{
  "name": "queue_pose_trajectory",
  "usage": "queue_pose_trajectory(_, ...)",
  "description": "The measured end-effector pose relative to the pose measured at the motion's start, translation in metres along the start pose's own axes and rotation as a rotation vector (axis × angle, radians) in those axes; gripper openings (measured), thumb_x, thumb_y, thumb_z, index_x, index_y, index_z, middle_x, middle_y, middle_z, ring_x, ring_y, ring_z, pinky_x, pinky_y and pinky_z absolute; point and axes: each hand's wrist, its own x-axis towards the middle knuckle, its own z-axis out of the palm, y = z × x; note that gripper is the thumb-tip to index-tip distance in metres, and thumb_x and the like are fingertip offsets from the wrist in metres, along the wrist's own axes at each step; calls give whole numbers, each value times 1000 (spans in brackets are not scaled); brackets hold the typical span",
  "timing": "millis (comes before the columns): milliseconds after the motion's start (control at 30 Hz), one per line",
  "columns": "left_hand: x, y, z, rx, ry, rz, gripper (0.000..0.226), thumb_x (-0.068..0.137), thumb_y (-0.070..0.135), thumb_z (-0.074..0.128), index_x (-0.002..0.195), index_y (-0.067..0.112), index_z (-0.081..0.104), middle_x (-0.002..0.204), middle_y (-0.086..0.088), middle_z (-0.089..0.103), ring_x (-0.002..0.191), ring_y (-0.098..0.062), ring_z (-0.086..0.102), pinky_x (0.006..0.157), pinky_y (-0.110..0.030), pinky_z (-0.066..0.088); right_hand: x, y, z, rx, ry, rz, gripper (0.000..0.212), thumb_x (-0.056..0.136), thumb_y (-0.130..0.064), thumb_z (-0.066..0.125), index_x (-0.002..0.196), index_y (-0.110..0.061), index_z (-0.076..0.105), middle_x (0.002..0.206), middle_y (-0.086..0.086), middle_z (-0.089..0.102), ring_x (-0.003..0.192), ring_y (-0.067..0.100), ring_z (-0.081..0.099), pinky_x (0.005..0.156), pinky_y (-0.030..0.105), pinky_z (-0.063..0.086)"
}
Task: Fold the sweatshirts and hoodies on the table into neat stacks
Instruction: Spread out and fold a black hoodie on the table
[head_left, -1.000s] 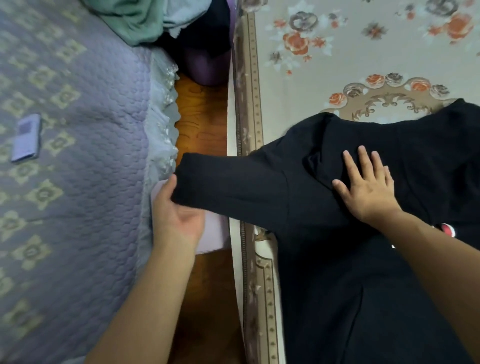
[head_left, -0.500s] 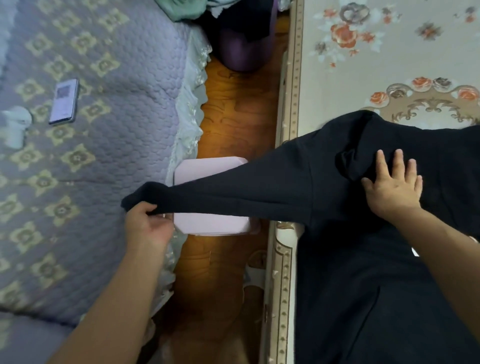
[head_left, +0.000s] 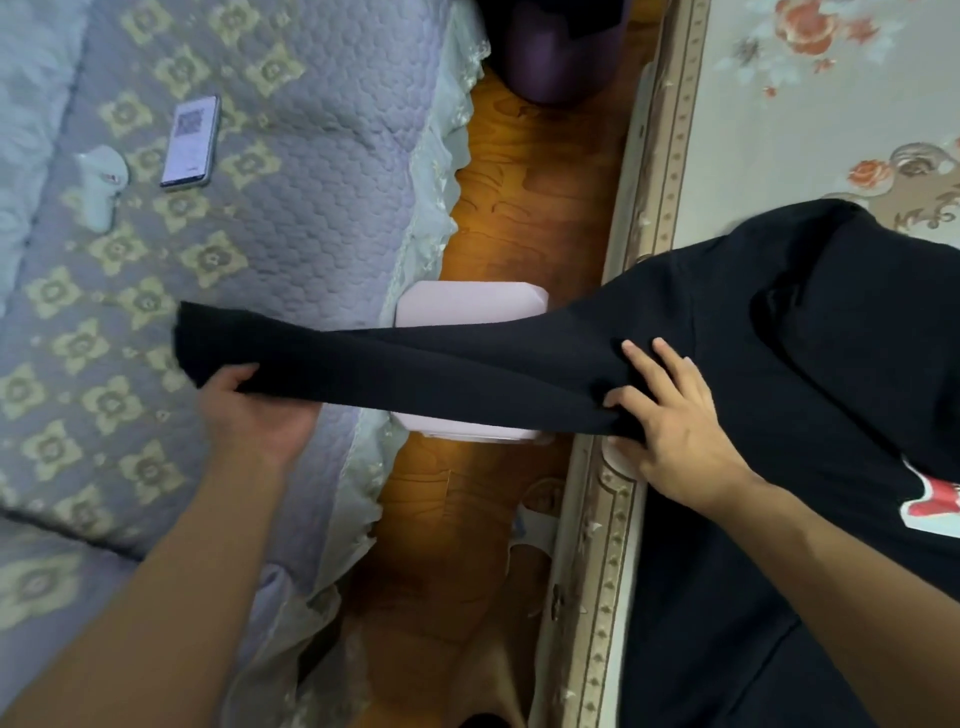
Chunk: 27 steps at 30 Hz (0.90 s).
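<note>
A black sweatshirt (head_left: 810, 364) with a red and white print lies spread on the table (head_left: 841, 104), which has a floral cloth. Its long sleeve (head_left: 415, 369) stretches left off the table edge, across the floor gap, to above the bed. My left hand (head_left: 254, 410) grips the sleeve near its cuff from below. My right hand (head_left: 675, 415) pinches the sleeve's lower edge where it meets the body, at the table's left edge. The sleeve hangs taut between both hands.
A bed with a purple quilted cover (head_left: 234, 260) lies left, holding a phone (head_left: 189, 140) and a small white object (head_left: 101, 187). A pale pink stool (head_left: 467, 306) stands on the wooden floor (head_left: 535, 208) between bed and table. A dark purple bin (head_left: 561, 52) sits at the top.
My left hand has pulled the sleeve further left, out over the bed. My right hand slid from the chest area down to the sleeve's base at the table edge and took hold.
</note>
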Motion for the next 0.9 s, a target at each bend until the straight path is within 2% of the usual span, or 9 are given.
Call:
queue_pose_trajectory(100, 6, 2, -17, 124, 172, -31, 36, 89, 3, 52, 121, 12, 64, 126, -16, 69, 117, -33, 66, 93, -49, 55, 0, -7, 3, -103, -72, 25, 70, 86, -48, 68, 149, -32, 45, 169, 7, 8, 155, 37, -4, 123, 57, 3)
queue_pose_trajectory(167, 10, -5, -31, 176, 271, -57, 37, 104, 10, 35, 132, 13, 59, 130, -17, 65, 120, -33, 64, 90, -49, 55, 3, -14, -1, -183, -149, 61, 79, 87, -71, 42, 157, -38, 25, 169, 5, -7, 153, 35, -16, 123, 57, -2)
queue_pose_trajectory(233, 8, -13, -37, 154, 283, -66, 39, 107, 14, 31, 138, 12, 54, 131, -18, 64, 118, -35, 64, 88, -51, 55, 9, -21, -7, -176, -204, 118, 78, 89, -78, 18, 158, -42, 14, 167, -1, -20, 151, 31, -27, 123, 55, -9)
queue_pose_trajectory(333, -10, -21, -31, 63, 206, -50, 37, 105, 14, 35, 136, 9, 55, 129, -21, 66, 114, -37, 67, 87, -51, 56, 6, -27, -9, -94, -104, 173, 67, 99, -66, 11, 160, -38, 11, 168, -3, -18, 152, 30, -23, 123, 55, -5)
queue_pose_trajectory(433, -41, -25, -10, 62, 64, -25, 45, 90, 15, 49, 134, 9, 55, 128, -19, 69, 116, -35, 68, 104, -54, 49, 0, -24, -9, -240, -235, 169, 72, 97, -67, 4, 161, -35, 12, 168, 1, -17, 152, 32, -22, 123, 58, -2)
queue_pose_trajectory(533, -91, -37, 27, 173, -148, -31, 47, 96, 18, 46, 143, 13, 50, 135, -11, 67, 125, -31, 64, 112, -55, 41, 11, -37, -46, 251, -302, 299, 71, 97, -73, 25, 159, -41, 14, 169, -9, -9, 154, 19, -17, 125, 48, -8)
queue_pose_trajectory(700, -199, -126, 95, 759, -638, -28, 49, 98, 36, 57, 139, 11, 57, 142, -16, 59, 137, -25, 52, 117, -48, 38, -30, -73, -152, 1558, -26, 303, 88, 71, -68, 74, 148, -49, 36, 157, -21, 39, 143, -1, 36, 118, 35, 35)
queue_pose_trajectory(833, -275, -217, 134, 1353, -1394, 379, 72, 101, 11, 48, 159, 31, 11, 169, 14, 9, 154, 4, 3, 129, -33, 5, -75, -56, -185, 1453, 571, 611, 33, 86, -11, 76, 116, -17, 66, 113, 9, 73, 112, 28, 69, 97, 51, 56)
queue_pose_trajectory(900, -284, -240, 139, 1470, -1532, 441, 74, 101, 17, 55, 162, 30, 18, 170, 18, 2, 153, 6, -7, 129, -36, -1, -103, -25, -194, 1474, 747, 791, 18, 94, -4, 61, 111, -7, 68, 107, 16, 73, 106, 39, 70, 92, 58, 56)
